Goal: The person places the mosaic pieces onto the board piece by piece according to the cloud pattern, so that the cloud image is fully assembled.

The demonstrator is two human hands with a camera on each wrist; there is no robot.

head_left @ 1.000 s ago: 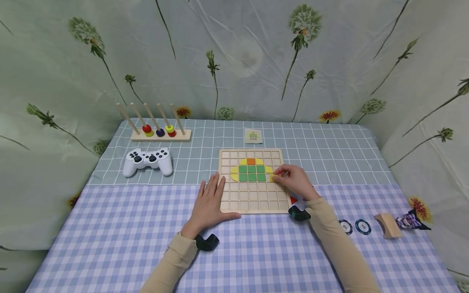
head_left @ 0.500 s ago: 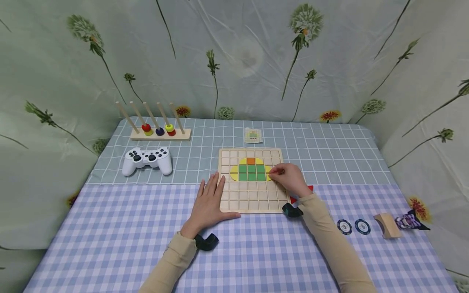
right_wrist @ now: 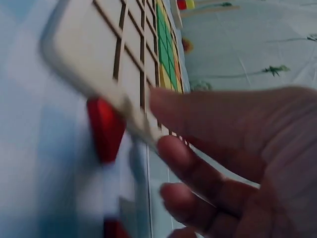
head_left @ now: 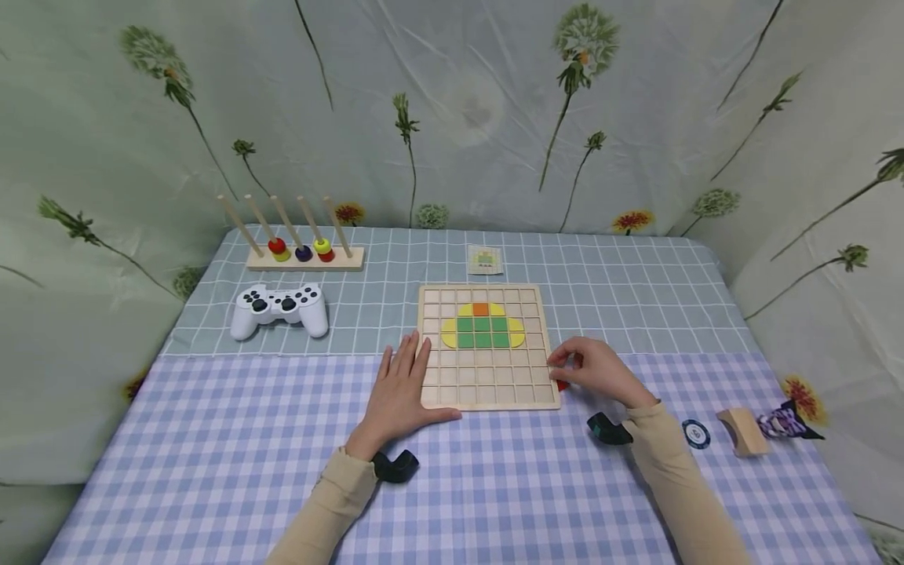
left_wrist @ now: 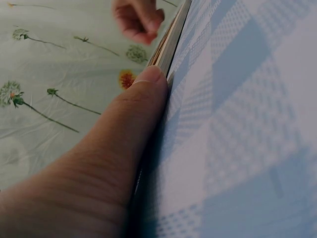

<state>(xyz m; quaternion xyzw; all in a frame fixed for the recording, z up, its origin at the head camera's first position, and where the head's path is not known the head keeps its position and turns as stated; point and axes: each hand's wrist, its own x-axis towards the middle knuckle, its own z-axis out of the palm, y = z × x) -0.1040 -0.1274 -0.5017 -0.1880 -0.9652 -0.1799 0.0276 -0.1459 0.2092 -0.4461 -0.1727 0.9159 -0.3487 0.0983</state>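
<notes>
A square wooden grid board (head_left: 487, 380) lies on the cloth. Set into its cells are green tiles (head_left: 482, 324) in a block, an orange tile (head_left: 480, 309) above them and yellow rounded tiles (head_left: 517, 339) at the corners and sides. My left hand (head_left: 397, 399) rests flat at the board's left edge, fingers straight and thumb (left_wrist: 131, 106) along the near edge. By the right edge hovers my right hand (head_left: 600, 370), fingers loosely bent, thumb and forefinger apart with nothing between them. Beneath it, red pieces (right_wrist: 105, 131) lie beside the board, partly hidden.
Behind the board lies a small pattern card (head_left: 485, 260). A white game controller (head_left: 279, 310) and a peg rack (head_left: 305, 260) with coloured rings stand at left. To the right are a poker chip (head_left: 696, 434), a wooden arch block (head_left: 744, 431) and a purple packet (head_left: 786, 424).
The yellow tile my right hand held is in the grid at the right side of the pattern, released. That hand has moved right and nearer, off the tiles. My left hand stays.
</notes>
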